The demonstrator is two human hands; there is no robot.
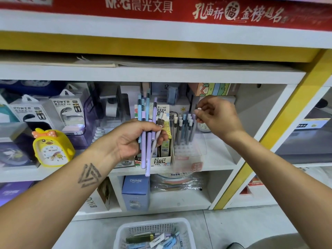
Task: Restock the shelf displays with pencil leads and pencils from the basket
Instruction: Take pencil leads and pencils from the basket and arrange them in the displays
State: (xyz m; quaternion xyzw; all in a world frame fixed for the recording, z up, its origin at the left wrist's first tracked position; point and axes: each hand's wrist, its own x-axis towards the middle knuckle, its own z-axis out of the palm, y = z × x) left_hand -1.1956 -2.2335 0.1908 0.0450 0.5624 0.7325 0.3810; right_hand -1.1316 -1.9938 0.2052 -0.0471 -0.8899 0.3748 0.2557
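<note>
The left hand (133, 139) grips a bundle of pencils (147, 130) in a closed fist, tips up, in front of the pencil-lead box (161, 155). At two o'clock from it, the right hand (215, 114) has its fingers (199, 110) curled, seemingly pinching something small and white above the pencil rack (185, 130); what it holds I cannot tell. To seat a pencil well, aim at a free hole and lower it straight. The basket (154, 229) sits on the floor at six o'clock, stock left inside.

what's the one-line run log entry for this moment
left hand: grips pencils | right hand: pinches cap over rack | basket: stock left
</note>
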